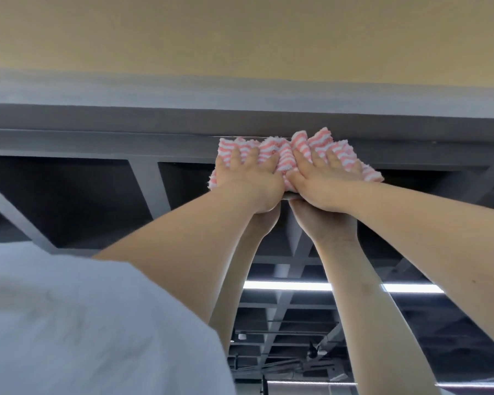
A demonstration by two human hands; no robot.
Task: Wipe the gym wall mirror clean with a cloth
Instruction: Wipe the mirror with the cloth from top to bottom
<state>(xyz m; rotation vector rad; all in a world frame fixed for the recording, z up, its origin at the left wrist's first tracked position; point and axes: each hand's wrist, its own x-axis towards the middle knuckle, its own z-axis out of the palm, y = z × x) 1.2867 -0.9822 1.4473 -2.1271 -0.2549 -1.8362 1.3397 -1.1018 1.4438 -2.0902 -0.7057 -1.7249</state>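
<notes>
Head view, looking upward along both raised arms. The cloth (294, 155), pink-and-white striped and bunched, lay flat against the mirror (97, 201) just below its top edge, where the glass met a grey beam (154, 121). The left hand (248, 181) and the right hand (322, 178) sat side by side on the cloth, touching each other, fingers spread and nearly straight, pressing it to the glass; neither grip was clenched round the fabric. Directly beneath them the mirror returned the reflected hands and forearms, meeting the real ones at the heels of the palms. Lower in the glass appeared a dark ceiling grid and a strip light (285, 285). A pale sleeve (69, 323) filled the lower left; a yellow wall (240, 32) lay above the beam.
</notes>
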